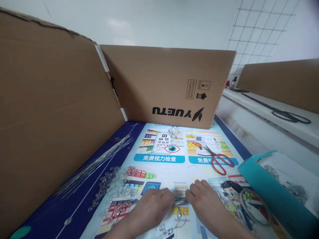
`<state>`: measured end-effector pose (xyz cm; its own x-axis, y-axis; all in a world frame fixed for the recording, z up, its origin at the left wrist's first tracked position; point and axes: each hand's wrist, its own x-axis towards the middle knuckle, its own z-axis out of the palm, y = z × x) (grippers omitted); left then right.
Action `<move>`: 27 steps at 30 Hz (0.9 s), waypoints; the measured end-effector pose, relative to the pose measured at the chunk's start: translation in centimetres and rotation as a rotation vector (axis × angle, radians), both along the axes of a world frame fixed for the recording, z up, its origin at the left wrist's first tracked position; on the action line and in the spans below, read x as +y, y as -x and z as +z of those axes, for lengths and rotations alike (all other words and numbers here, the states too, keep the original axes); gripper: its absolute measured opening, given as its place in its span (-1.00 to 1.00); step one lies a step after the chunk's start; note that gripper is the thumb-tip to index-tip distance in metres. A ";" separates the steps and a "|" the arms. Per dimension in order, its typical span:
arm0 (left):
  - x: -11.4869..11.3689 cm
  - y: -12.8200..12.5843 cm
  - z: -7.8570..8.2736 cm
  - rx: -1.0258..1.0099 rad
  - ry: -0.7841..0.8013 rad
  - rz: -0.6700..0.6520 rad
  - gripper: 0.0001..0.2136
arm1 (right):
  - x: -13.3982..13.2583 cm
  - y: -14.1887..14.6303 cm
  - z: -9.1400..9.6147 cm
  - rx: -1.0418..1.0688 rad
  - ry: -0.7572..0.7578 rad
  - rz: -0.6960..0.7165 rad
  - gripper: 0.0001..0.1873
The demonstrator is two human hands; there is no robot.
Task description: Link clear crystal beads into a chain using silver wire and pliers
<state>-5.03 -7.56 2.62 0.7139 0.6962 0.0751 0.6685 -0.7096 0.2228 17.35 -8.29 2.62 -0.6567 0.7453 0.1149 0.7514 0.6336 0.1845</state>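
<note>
My left hand (154,207) and my right hand (206,202) face each other low in the middle of the head view. Both are closed, gripping opposite ends of a short silvery bundle of wire (180,201). Fingertips hide its ends. Just below hang or lie thin wire loops with a few clear beads (170,231). Many loose clear beads (121,182) are heaped left of my left hand. A ring of coiled wire (264,221) lies right of my right hand. Red-handled scissors (214,154) rest open beyond it.
A printed mat (161,166) covers the table. Long straight wires (97,166) lie at the left. Cardboard panels (159,83) stand along the left and back. A teal box (271,189) with wire pieces sits at the right, below a ledge holding black cable (291,116).
</note>
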 end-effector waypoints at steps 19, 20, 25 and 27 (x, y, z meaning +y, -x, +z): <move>-0.3 -0.4 -0.1 0.010 -0.032 -0.020 -0.89 | 0.1 0.5 0.5 0.011 0.031 0.018 -0.84; -0.3 -0.4 -0.1 -0.001 -0.035 -0.011 -0.88 | 0.1 0.5 0.4 0.016 0.029 0.016 -0.85; -0.3 -0.5 -0.3 -0.067 -0.060 0.059 -0.86 | 0.6 -0.3 -0.3 0.074 0.042 -0.007 -0.89; 0.0 -0.4 -0.7 -0.104 -0.088 0.135 -0.84 | 1.2 -1.3 -0.6 0.111 0.052 -0.059 -0.90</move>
<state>-4.63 -7.54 1.90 0.5996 0.7727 0.2085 0.7357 -0.6347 0.2365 18.67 -7.13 1.97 -0.5969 0.7892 0.1446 0.8017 0.5940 0.0667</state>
